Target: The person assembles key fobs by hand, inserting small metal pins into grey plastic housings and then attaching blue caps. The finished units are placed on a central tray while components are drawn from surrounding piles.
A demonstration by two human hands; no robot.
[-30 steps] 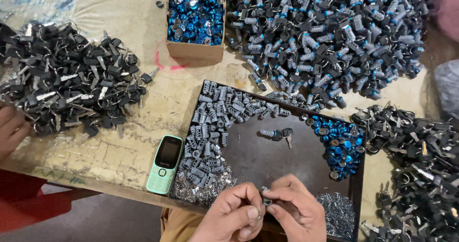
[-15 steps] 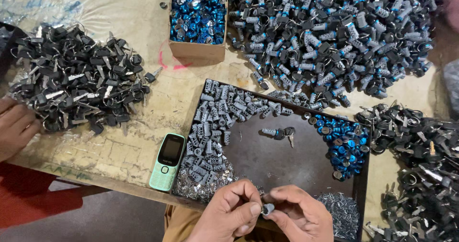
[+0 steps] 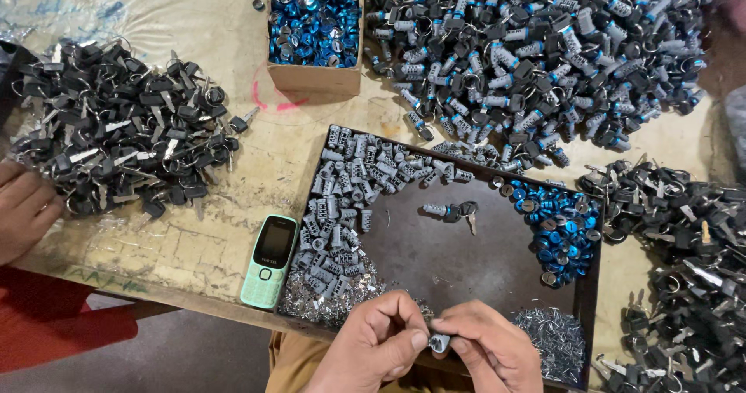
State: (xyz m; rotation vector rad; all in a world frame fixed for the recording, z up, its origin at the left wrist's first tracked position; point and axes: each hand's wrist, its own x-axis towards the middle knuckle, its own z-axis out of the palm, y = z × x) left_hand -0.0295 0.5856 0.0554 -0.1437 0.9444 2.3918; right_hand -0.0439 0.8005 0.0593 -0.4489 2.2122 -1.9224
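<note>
At the near edge of the table the left hand (image 3: 373, 345) and the right hand (image 3: 491, 352) meet over the front rim of a dark, shallow rectangular metal tray (image 3: 435, 257), both pinching one small grey metal lock cylinder (image 3: 440, 342) between thumbs and fingertips; each grip is narrow and closed on that piece, held close to the body where the eyes can follow fine work. What the fingertips are doing to it is hard to tell, since they cover most of it. The tray seems laid out as a working station: a heap of grey cylinders (image 3: 346, 206) along its left side, blue metal caps (image 3: 561, 230) at its right side, thin silvery pins (image 3: 553, 339) in its near right corner, all within short reach. A single finished cylinder with keys (image 3: 453, 211) lies alone in the tray's middle. Just left of the tray a mint-green push-button phone (image 3: 269, 260) rests near the table's front edge. Bulk stock sits further off: a cardboard box of blue caps (image 3: 315, 20) toward the far edge, a big pile of assembled locks (image 3: 536, 51) at the far right, black-headed keys (image 3: 116, 140) heaped on the left. Another person's hand (image 3: 23, 210) rests at the left edge beside those keys.
</note>
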